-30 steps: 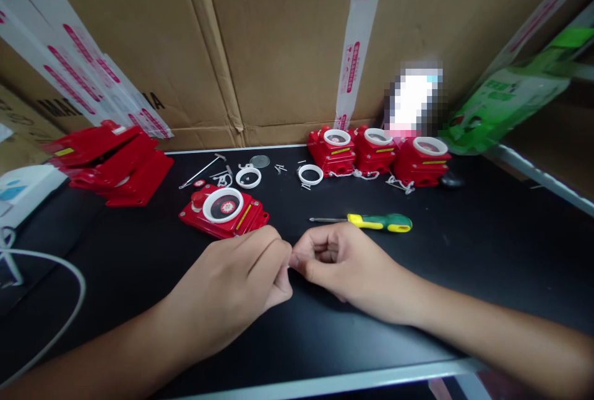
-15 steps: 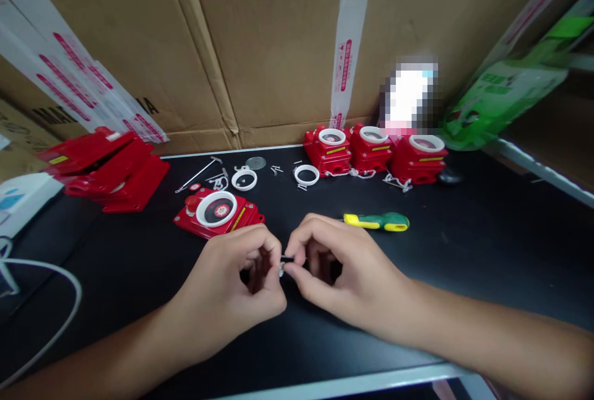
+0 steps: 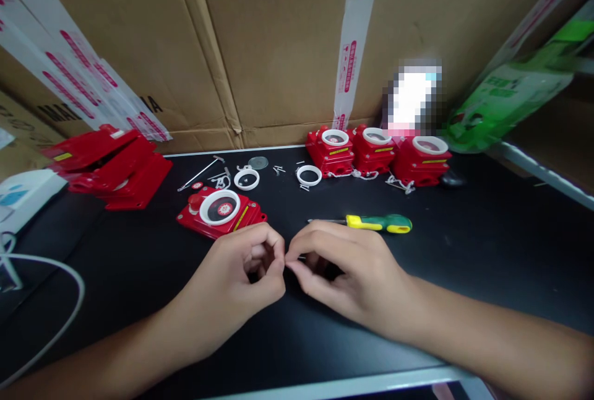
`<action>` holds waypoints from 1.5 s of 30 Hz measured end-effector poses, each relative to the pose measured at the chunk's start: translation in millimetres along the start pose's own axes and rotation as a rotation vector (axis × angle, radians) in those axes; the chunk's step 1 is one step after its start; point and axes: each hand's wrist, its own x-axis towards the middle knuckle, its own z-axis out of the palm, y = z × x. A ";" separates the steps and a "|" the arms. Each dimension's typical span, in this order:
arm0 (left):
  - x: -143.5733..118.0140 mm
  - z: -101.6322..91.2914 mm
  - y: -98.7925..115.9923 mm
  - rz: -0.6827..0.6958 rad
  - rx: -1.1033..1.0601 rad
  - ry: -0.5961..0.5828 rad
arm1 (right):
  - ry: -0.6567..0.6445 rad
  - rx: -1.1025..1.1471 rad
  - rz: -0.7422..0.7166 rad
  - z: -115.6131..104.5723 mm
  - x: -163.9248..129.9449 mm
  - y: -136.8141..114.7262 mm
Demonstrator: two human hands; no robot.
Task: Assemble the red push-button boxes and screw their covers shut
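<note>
My worktop (image 3: 464, 251) was black and flat, with a pale edge close to me. Big brown cardboard boxes (image 3: 278, 47) stood like a wall behind it.

My left hand (image 3: 236, 279) and my right hand (image 3: 346, 270) met in the middle, near the front edge. The fingertips of both hands were pinched on one tiny part (image 3: 292, 259). It was too small for me to tell what it was.

Just behind my left hand lay one flat red box with a white ring (image 3: 221, 211). Just behind my right hand lay one green and yellow screwdriver (image 3: 371, 223). To the right of the screwdriver the black top was bare, with room to move.

Far behind the screwdriver, three red boxes (image 3: 378, 152) stood in a row against the cardboard. Left of the row lay two loose white rings (image 3: 277, 177), some little screws (image 3: 279, 169) and a thin metal rod (image 3: 199, 173). Far left of the flat red box sat a pile of red covers (image 3: 111, 161). A white cable (image 3: 55, 270) curled at the left edge.
</note>
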 end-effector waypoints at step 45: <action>1.6 -8.7 0.0 0.335 0.616 0.110 | -0.024 0.416 0.562 -1.1 7.9 4.5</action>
